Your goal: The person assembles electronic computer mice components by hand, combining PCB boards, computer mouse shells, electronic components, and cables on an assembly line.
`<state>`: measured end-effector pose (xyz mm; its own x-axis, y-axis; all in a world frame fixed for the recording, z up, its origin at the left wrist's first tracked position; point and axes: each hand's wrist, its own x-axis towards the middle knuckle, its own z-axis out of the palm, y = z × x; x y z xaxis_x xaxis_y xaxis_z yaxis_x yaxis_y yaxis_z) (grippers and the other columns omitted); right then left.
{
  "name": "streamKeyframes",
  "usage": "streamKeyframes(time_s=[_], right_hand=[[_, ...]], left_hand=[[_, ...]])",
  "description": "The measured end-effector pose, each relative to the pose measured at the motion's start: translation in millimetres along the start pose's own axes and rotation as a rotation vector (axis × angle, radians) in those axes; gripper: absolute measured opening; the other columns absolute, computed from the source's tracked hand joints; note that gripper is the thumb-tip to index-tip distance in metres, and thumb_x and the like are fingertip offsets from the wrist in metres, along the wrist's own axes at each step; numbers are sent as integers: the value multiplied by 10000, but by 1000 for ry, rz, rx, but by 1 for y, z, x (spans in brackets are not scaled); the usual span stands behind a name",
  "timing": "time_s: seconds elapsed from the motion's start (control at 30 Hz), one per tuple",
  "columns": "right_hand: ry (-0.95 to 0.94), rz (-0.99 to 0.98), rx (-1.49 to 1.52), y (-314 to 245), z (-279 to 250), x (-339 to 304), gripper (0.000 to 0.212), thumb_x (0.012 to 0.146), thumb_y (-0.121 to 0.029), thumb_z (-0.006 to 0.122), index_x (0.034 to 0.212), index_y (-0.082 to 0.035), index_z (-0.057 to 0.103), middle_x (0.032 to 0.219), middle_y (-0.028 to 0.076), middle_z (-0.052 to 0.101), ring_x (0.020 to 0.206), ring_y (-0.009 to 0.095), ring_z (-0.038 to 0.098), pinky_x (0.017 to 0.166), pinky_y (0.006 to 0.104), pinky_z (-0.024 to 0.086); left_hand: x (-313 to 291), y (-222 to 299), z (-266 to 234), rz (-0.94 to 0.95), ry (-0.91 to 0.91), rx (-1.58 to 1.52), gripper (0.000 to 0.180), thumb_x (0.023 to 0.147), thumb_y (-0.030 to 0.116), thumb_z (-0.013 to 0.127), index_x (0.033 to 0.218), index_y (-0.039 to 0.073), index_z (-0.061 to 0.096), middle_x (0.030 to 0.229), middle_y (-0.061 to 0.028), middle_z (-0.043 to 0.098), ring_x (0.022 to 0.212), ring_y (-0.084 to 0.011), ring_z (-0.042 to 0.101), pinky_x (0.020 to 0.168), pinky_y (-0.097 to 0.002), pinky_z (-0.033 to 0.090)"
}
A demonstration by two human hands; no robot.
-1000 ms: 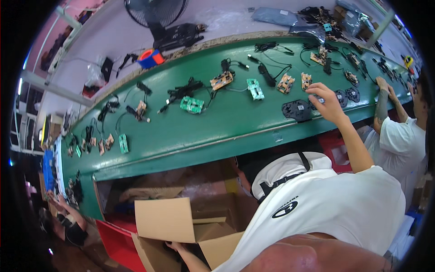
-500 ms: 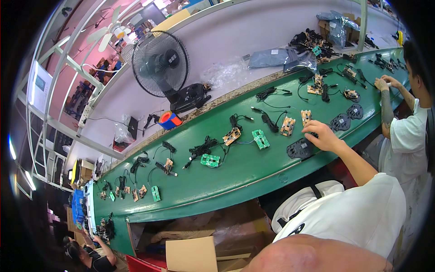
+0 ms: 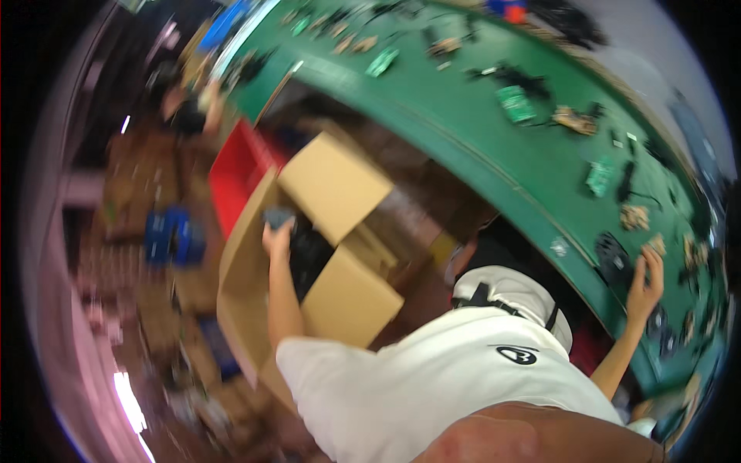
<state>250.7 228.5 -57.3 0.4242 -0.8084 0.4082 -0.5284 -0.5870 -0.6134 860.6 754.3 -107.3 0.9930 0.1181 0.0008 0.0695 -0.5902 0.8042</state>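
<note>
My left hand (image 3: pixel 278 241) is inside an open cardboard box (image 3: pixel 241 266), its fingers closed around a dark grey plastic part (image 3: pixel 278 217). Black pieces (image 3: pixel 306 258) lie deeper in that box, blurred. Over the green work surface (image 3: pixel 463 154), my right hand (image 3: pixel 647 284) has its fingers stretched out and slightly apart. Its fingertips are next to a tan circuit board (image 3: pixel 657 245); whether they touch it is unclear. Beside this hand lies a black plastic shell (image 3: pixel 612 253) with openings in it.
Green circuit boards (image 3: pixel 515 104), tan boards (image 3: pixel 576 119) and black cables are spread along the surface. A red container (image 3: pixel 238 174) stands behind the box, with a blue crate (image 3: pixel 174 236) on the floor. Another person (image 3: pixel 189 108) is at the far left end.
The view has swung left and down. My left hand, out of sight before, now shows in the box with the grey part. My right hand stays by the black shell and tan board.
</note>
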Motion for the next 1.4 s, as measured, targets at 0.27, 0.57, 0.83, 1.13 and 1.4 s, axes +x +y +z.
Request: streamKeyframes(time_s=[0.27,0.57,0.83,1.13,1.4], right_hand=[[-78,-30,92,31,10,9,206,1002,-72,578,1149,48,659,1207,135,659,1141,246,615,1002,334,445],[-38,-29,142,21,3,4,208,1001,-75,572,1146,46,659,1212,134,656,1146,249,611,1013,338,435],[26,31,149,23,-3,-7,190,992,-64,574,1122,43,662,1193,129,656,1153,246,609,1025,337,429],[54,17,147,-14,-7,4,155,914,-21,633,1058,26,666,1101,126,666,1064,266,644,949,330,471],[124,46,170,-14,-18,1,150,906,-28,639,1044,15,681,1086,127,676,1012,272,662,899,337,497]], left_hand=[[-39,59,-76,112,270,43,570,684,145,871,1176,-35,648,1099,-148,711,984,-259,681,913,-374,510],[-60,11,-74,120,235,60,604,662,129,873,1209,-9,656,1139,-145,705,1012,-266,669,924,-373,500],[-49,0,-59,-11,246,114,680,645,160,883,1255,-11,638,1211,-182,677,1085,-305,655,974,-388,486],[-41,2,-58,66,194,287,794,649,210,912,1284,-121,567,1259,-283,629,1122,-372,634,987,-430,491],[-62,33,-39,-7,166,292,787,701,153,872,1367,-80,523,1334,-254,586,1149,-359,615,1008,-419,488]])
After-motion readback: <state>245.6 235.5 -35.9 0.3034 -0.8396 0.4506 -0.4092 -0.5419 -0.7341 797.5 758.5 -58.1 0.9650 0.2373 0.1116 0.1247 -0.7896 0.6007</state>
